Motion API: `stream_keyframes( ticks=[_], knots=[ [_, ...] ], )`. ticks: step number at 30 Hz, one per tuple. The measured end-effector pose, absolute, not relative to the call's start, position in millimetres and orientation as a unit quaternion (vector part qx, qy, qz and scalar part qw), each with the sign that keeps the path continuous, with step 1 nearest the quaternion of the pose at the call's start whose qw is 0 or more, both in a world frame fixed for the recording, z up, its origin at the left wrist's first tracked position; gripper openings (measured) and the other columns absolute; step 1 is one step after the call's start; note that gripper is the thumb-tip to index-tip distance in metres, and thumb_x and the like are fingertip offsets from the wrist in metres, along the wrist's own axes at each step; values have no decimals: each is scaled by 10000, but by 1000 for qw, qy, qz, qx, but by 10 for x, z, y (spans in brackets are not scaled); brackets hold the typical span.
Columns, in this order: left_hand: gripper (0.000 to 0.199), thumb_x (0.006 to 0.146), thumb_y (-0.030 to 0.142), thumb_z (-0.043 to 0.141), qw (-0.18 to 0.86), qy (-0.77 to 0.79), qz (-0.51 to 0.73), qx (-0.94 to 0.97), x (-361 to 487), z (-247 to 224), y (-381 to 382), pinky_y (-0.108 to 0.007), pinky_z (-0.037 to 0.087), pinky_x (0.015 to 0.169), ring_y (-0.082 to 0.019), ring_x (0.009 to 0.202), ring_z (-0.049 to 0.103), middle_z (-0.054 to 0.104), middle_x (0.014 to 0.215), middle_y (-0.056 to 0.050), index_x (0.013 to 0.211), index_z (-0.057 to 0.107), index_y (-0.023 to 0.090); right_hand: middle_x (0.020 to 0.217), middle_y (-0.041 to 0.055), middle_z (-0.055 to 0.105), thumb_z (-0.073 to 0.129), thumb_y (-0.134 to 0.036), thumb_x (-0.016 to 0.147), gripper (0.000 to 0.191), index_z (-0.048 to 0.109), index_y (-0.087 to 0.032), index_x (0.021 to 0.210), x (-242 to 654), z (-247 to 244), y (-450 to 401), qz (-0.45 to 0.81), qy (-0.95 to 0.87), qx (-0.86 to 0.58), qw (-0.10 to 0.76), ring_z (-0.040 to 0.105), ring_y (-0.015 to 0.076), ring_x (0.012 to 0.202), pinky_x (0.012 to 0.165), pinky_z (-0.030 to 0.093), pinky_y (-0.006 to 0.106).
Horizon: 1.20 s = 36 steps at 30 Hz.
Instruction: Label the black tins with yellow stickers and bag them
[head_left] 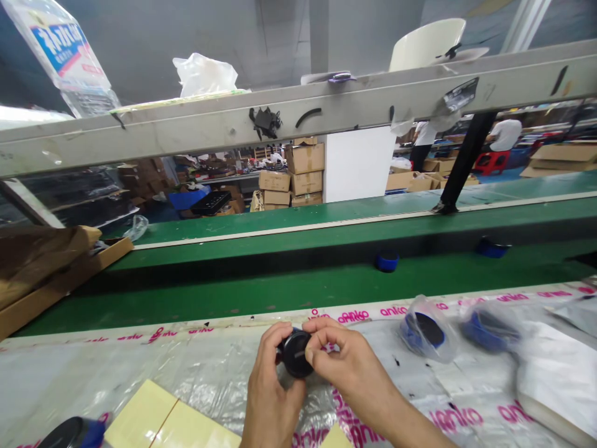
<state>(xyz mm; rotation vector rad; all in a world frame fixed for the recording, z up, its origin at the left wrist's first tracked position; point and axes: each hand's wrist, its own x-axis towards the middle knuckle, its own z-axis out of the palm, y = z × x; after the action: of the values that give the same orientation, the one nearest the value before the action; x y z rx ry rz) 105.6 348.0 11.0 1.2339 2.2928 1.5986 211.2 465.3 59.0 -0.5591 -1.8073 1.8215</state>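
Observation:
Near the middle of the plastic-covered bench, my left hand point(275, 379) is wrapped round the left side of a round black object point(296, 353). The fingers of my right hand point(338, 354) are pinched together at its right edge, touching its face. Whether those fingertips hold anything small is hidden. Yellow sheets point(152, 417) lie to the lower left, beside a black and blue round object point(74, 432). On the right, a blue and black round piece point(423, 328) sits in a clear bag, with another blue one point(489, 328) near it.
Beyond the bench runs a green conveyor point(298, 280) carrying two blue pieces point(387, 261). A cardboard box point(69, 274) stands at the left. White packaging point(559, 379) lies at the right. A grey beam point(196, 127) crosses above, with a bottle point(65, 56) on it.

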Motion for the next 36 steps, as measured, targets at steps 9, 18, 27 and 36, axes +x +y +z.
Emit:
stream_keyframes(
  ticks=[9, 18, 27, 36],
  knots=[
    [512, 765, 101, 563, 50, 748, 519, 411, 1058, 112, 3469, -445, 476, 1050, -251, 1256, 560, 565, 1356, -69, 1245, 518, 273, 1144, 75, 662, 598, -233, 707, 96, 675, -194, 665, 2116, 557, 4649, 665, -665, -212, 264, 605, 261, 1107, 973, 410, 341],
    [476, 773, 129, 580, 38, 752, 517, 406, 1065, 140, 3484, -416, 497, 1013, -252, 1220, 589, 591, 1330, -58, 1222, 543, 282, 1137, 61, 662, 598, -213, 714, 87, 671, -197, 670, 2101, 483, 4646, 660, -665, -214, 276, 615, 247, 1091, 952, 425, 327],
    [478, 780, 132, 572, 37, 751, 517, 409, 1064, 120, 3478, -416, 482, 1034, -243, 1237, 577, 580, 1341, -45, 1227, 532, 296, 1094, 51, 666, 584, -198, 699, 96, 666, -199, 650, 2096, 489, 4630, 653, -667, -220, 284, 630, 235, 1053, 923, 434, 312],
    [475, 784, 135, 577, 32, 751, 514, 412, 1056, 128, 3484, -401, 473, 1043, -232, 1226, 584, 589, 1327, -40, 1228, 528, 297, 1099, 57, 670, 589, -198, 703, 85, 663, -196, 660, 2089, 488, 4629, 649, -668, -217, 293, 641, 243, 1033, 900, 456, 325]
  ],
)
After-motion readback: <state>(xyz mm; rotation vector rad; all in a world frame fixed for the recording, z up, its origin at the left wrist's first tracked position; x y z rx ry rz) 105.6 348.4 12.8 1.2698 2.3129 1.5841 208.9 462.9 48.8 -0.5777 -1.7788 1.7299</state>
